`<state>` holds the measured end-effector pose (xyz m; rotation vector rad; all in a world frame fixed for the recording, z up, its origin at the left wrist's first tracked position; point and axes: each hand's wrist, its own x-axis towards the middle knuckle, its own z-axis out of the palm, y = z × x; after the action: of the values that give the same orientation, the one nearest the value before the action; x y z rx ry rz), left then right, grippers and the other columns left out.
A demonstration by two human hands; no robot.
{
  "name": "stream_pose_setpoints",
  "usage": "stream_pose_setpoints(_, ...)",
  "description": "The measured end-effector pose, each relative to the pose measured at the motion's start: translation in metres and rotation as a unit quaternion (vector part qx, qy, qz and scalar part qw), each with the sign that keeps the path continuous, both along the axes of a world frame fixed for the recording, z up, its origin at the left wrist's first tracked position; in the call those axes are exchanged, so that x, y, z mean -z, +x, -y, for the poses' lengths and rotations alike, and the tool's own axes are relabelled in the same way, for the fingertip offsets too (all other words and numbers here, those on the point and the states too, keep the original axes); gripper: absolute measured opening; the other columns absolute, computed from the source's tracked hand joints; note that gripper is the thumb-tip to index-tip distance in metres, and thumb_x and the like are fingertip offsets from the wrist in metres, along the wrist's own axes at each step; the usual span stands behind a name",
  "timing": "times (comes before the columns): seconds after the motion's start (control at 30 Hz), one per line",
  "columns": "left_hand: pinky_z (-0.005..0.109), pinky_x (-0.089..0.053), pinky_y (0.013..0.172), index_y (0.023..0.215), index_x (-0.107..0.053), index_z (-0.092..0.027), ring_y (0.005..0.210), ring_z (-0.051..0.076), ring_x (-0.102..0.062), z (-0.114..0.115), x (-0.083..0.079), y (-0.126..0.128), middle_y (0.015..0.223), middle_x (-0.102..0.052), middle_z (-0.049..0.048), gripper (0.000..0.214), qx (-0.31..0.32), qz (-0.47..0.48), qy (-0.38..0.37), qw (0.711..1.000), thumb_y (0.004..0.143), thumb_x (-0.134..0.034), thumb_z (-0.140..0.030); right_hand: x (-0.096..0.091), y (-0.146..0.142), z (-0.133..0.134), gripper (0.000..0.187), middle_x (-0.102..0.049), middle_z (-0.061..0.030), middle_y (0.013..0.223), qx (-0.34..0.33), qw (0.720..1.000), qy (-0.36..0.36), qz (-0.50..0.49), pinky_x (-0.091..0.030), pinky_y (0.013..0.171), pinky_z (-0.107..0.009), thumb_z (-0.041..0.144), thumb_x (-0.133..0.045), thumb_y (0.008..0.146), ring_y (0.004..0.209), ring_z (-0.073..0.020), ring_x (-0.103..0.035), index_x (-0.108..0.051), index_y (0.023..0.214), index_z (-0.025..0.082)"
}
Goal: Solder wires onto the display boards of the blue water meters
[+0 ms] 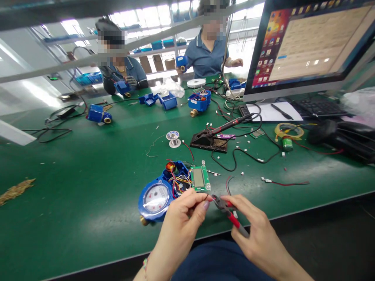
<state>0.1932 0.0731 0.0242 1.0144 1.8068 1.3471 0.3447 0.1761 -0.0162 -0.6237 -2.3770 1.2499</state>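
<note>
Between thumb and forefinger, my left hand [187, 216] pinches a thin wire [208, 197], dark and red, whose end reaches the pliers' jaws. My right hand [256, 226] is closed around the red-and-grey handles of small cutting pliers [227, 210]. Just beyond my left hand lies a blue water meter [154, 201] with a round dial and a brass fitting. Its housing is open, showing coloured wires [177, 181] and a copper coil [170, 167]. A green circuit board with a grey display [199, 177] rests at the housing's right side. My left fingers cover part of the meter.
A soldering iron [228, 125] lies on its stand [202, 140], its cable looping right. A solder spool [173, 139] stands left of it. A monitor [310, 43] and phone handset [345, 138] are at right. Across the green table [88, 187], two people hold blue meters.
</note>
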Motion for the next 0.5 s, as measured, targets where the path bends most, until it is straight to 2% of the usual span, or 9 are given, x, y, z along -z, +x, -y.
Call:
stream_pose_setpoints(0.17, 0.021, -0.034, 0.052, 0.083, -0.067, -0.019, 0.059, 0.010, -0.045, 0.0009, 0.0013, -0.0012, 0.067, -0.047, -0.0004, 0.020, 0.013, -0.059, 0.005, 0.998, 0.087, -0.048, -0.025, 0.0035, 0.0013, 0.0006, 0.046, -0.052, -0.0017, 0.099, 0.000, 1.000, 0.017, -0.009, -0.043, 0.081, -0.027, 0.005, -0.043, 0.070, 0.093, -0.0156, -0.051, -0.048, 0.111, 0.023)
stream_pose_setpoints(0.5, 0.022, -0.035, 0.052, 0.085, -0.065, -0.020, 0.058, 0.011, -0.045, 0.0015, 0.0046, -0.0030, 0.067, -0.046, -0.0004, 0.022, 0.027, -0.073, 0.002, 0.997, 0.088, -0.046, -0.029, 0.0064, -0.0001, 0.0029, 0.032, -0.050, 0.0005, 0.080, 0.024, 0.999, 0.038, -0.017, -0.041, 0.061, -0.023, 0.005, -0.043, 0.069, 0.067, -0.0128, -0.049, -0.049, 0.096, 0.022)
